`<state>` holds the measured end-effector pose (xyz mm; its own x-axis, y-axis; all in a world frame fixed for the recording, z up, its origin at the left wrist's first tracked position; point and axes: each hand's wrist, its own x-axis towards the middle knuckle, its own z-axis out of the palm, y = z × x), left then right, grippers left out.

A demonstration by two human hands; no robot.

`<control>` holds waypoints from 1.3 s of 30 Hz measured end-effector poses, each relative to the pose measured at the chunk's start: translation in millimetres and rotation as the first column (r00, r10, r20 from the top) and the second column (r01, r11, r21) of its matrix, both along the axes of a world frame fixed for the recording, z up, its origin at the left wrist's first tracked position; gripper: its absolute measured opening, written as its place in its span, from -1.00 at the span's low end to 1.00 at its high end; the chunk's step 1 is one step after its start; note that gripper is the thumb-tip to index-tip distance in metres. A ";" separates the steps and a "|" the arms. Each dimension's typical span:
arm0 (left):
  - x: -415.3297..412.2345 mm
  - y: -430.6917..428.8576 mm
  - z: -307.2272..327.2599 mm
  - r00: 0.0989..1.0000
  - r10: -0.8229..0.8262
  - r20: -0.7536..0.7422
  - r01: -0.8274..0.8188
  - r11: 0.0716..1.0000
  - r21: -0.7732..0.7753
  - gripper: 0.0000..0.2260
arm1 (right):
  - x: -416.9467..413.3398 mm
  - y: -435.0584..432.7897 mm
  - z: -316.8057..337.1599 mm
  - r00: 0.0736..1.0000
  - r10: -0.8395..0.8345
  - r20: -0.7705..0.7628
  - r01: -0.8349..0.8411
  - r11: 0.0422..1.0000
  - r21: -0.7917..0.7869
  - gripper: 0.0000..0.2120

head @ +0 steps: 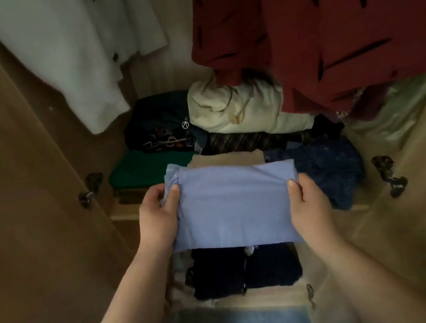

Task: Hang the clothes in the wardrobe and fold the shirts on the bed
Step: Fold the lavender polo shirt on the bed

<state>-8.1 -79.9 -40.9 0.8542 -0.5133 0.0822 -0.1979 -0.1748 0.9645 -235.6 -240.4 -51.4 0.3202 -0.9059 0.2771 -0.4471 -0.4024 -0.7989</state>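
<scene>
- Hands grip a folded light-blue shirt (231, 208) in front of the open wardrobe, level with the shelf edge; whether it rests on the piles beneath cannot be told.
- The left hand (157, 219) is clamped on the shirt's left end, thumb on top, fingers hidden under the bunched cloth.
- The right hand (309, 202) pinches the right end the same way, only the thumb showing on the fabric.
- Behind the shirt a beige folded piece (227, 160) peeps out, mostly covered.
- On the shelf lie a green folded garment (141, 169), a dark printed one (163, 130) above it, a cream garment (237, 110) and a navy speckled pile (329, 169) on the right.
- A red hanging garment (323, 20) with black dashes covers the shelf's right rear; its top is cut off.
- A white hanging garment (62, 51) is likewise cut off at the top.
- Below the shirt sits a dark folded stack (246, 269); its detail is too murky to read.
- The brown wardrobe doors (17, 190) stand open on both sides.
</scene>
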 end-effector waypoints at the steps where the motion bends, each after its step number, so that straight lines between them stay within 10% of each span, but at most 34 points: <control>1: 17.9 -15.5 1.3 1.000 -0.015 -0.001 0.015 1.000 0.019 -0.87 | 15.7 -11.4 0.9 1.000 -0.008 -0.006 0.008 1.000 -0.002 -0.75; 24: 140.2 -153.9 -35.5 0.959 -0.244 0.145 0.169 0.900 0.402 -0.58 | 116.3 -127.4 -10.1 0.852 -0.128 -0.507 0.223 0.966 0.131 -0.56; 31: 99.7 -143.9 -9.8 0.533 -0.520 0.668 0.194 0.843 0.502 -0.43 | 124.8 -97.3 9.9 0.876 -0.031 -0.481 -0.213 0.871 -0.443 -0.51; 35: 80.0 -150.0 -38.2 0.437 -0.717 0.542 0.113 0.642 0.758 -0.37 | 135.6 -85.7 -25.6 0.670 0.011 -0.742 -0.260 0.940 -0.221 -0.36; 39: 84.7 -153.8 -53.5 0.439 -0.707 0.555 0.079 0.646 0.760 -0.38 | 137.3 -95.5 -46.1 0.693 0.000 -0.721 -0.204 0.959 -0.196 -0.34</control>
